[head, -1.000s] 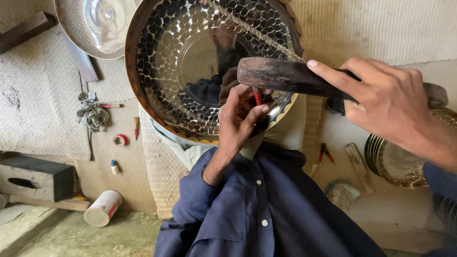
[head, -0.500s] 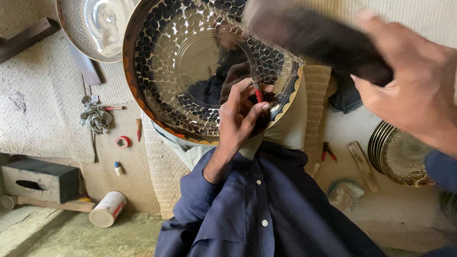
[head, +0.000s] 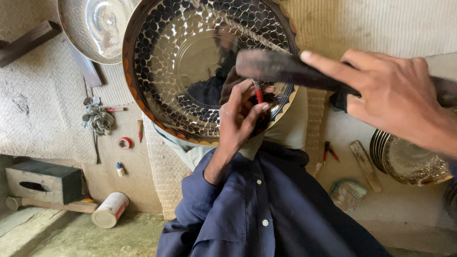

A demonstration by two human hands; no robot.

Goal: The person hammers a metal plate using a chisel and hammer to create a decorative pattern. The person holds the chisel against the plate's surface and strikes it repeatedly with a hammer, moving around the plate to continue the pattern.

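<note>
Two bare hands work over a large round metal bowl point(head: 190, 66) propped on the person's lap, its hollow side turned up toward the camera so the inner wall is easy to reach. The bowl is covered with a dark scale-like pattern of shiny dimples around a plain mirror-bright centre, and its rim is scalloped in orange and dark. The left hand point(head: 240, 119) is closed in a pinch around a thin red-tipped punch point(head: 258, 93), holding it nearly upright with its tip against the lower right part of the bowl's inner wall, seemingly to mark one spot. The right hand point(head: 395, 97) is wrapped around the handle of a dark hammer point(head: 285, 69), index finger stretched along it, probably for aim; the head hangs just above the punch, slightly blurred. Dark blue shirt sleeves and a buttoned front fill the bottom of the view. The person appears to sit on a woven mat point(head: 162, 166) laid over a dusty earthen floor. To the left lie a tangle of cord point(head: 97, 119), a small roll of red tape point(head: 124, 143), a tiny bottle point(head: 120, 169), a white can point(head: 110, 209) on its side and a dark wooden box point(head: 43, 181). A second shiny plain bowl point(head: 93, 28) rests at the upper left. To the right sit a stack of metal plates point(head: 409, 162), small red-handled pliers point(head: 329, 152) and a flat wooden stick point(head: 365, 165).
</note>
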